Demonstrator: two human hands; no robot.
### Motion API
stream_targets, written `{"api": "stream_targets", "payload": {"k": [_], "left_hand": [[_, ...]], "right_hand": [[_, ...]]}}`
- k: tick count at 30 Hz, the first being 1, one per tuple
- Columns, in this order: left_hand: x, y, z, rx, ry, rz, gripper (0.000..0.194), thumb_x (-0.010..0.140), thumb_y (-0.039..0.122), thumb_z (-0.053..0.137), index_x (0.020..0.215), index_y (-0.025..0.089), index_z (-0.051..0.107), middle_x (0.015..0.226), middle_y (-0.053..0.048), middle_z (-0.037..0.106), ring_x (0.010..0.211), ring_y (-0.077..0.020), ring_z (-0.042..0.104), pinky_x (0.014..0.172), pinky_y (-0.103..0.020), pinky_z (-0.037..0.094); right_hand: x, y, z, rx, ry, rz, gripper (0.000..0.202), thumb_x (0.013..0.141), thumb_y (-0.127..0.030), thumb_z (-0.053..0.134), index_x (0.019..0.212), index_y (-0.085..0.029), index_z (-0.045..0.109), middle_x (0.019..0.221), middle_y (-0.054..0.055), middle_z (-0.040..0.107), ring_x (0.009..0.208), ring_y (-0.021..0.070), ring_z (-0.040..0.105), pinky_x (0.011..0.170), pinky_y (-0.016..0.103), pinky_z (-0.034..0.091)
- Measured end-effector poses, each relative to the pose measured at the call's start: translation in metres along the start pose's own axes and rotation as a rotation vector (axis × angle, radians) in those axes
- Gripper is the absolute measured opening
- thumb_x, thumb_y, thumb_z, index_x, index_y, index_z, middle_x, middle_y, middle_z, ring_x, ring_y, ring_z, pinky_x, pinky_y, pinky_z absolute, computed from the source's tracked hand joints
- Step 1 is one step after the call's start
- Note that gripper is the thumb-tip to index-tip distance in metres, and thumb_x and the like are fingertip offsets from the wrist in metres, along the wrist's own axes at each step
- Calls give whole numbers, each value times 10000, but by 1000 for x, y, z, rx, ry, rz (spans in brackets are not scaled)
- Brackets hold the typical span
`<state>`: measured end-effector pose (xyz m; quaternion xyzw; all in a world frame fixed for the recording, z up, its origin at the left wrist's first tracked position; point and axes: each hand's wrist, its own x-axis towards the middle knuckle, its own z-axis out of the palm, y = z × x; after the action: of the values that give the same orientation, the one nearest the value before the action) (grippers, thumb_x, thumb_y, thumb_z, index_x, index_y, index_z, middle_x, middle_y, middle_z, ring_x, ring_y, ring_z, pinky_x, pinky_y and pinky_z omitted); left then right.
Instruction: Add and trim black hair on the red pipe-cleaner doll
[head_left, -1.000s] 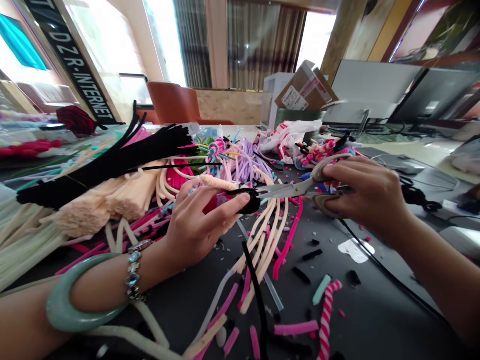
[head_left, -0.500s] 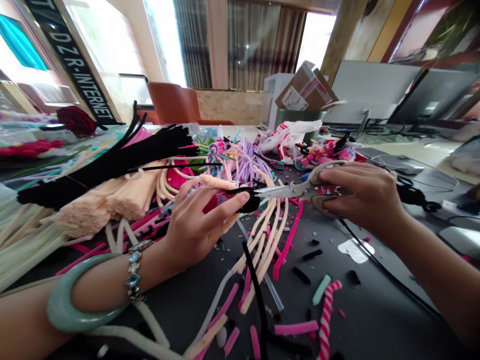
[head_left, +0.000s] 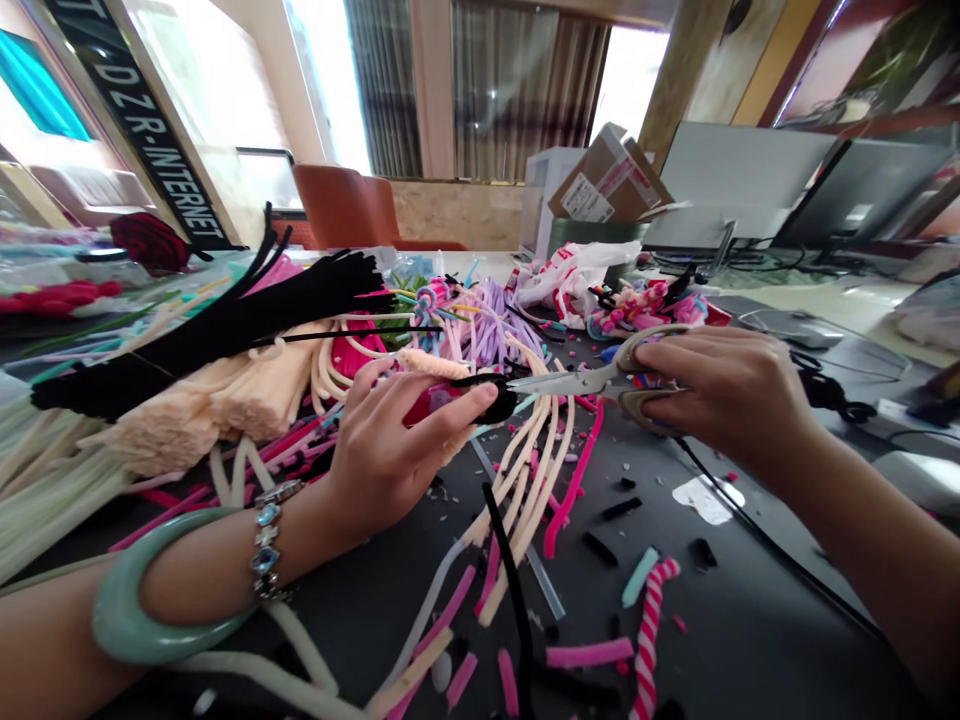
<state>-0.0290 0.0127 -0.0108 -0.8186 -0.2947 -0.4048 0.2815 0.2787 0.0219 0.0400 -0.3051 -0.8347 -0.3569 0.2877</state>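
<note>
My left hand [head_left: 401, 440] is closed around a small fuzzy piece of pipe-cleaner work [head_left: 499, 403], black at its near end, with cream and dark pink parts showing between the fingers. Most of its shape is hidden by the hand. In my right hand [head_left: 712, 385] is a pair of scissors [head_left: 592, 380] with beige handles, the fingers through the loops. The blade tips point left and reach the black end of the piece; whether they touch it I cannot tell. Cream pipe cleaners [head_left: 536, 450] run across the table just below the blades.
A bundle of black pipe cleaners [head_left: 217, 330] lies at left over cream bundles [head_left: 165, 435]. Purple strands [head_left: 495, 320] and a white plastic bag [head_left: 570, 275] are behind. Cut scraps, a pink-and-white twisted stick [head_left: 652, 630] and a black cable [head_left: 780, 565] lie on the dark table.
Both hands, the held piece and the scissors stay almost in the same place. The whole view has shifted very slightly.
</note>
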Motion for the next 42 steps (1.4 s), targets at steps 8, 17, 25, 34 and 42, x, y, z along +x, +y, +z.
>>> {"api": "stream_targets", "payload": {"k": [8,17,25,34,42], "left_hand": [[-1,-1,0,-4,9,-7,453,827,120,609,1232,313,541,1047,-61,636,949,-211,609,916,-400,424],[-1,-1,1,-10,27,4,442,821,129,625,1224,296,554,1053,-58,644,952,-201,616,907,-375,422],[0,-2,2,-9,23,8,454,806,140,657,1223,282,544,1079,-68,644,984,-211,616,904,-375,427],[0,-2,2,-6,3,0,425,814,156,650,1208,284,555,1094,-64,638,998,-209,617,925,-394,424],[1,-2,1,20,-7,9,422,804,136,659,1195,261,560,1092,-87,638,1027,-226,616,916,-417,441]], "right_hand": [[0,-2,1,-44,-15,5,91,757,-200,589,794,-167,665,738,46,730,630,207,673,587,293,460],[0,-3,3,60,-120,102,131,756,-210,548,775,-170,671,732,56,734,628,216,680,567,287,438],[3,-6,2,201,-390,313,199,729,-288,507,809,-204,669,700,22,699,616,184,648,555,268,386],[6,-13,-1,93,-467,394,276,748,-445,546,825,-229,700,662,60,694,626,260,642,549,326,348],[4,-17,-5,12,-403,320,317,776,-493,546,850,-239,721,617,38,691,561,213,612,522,307,293]]}}
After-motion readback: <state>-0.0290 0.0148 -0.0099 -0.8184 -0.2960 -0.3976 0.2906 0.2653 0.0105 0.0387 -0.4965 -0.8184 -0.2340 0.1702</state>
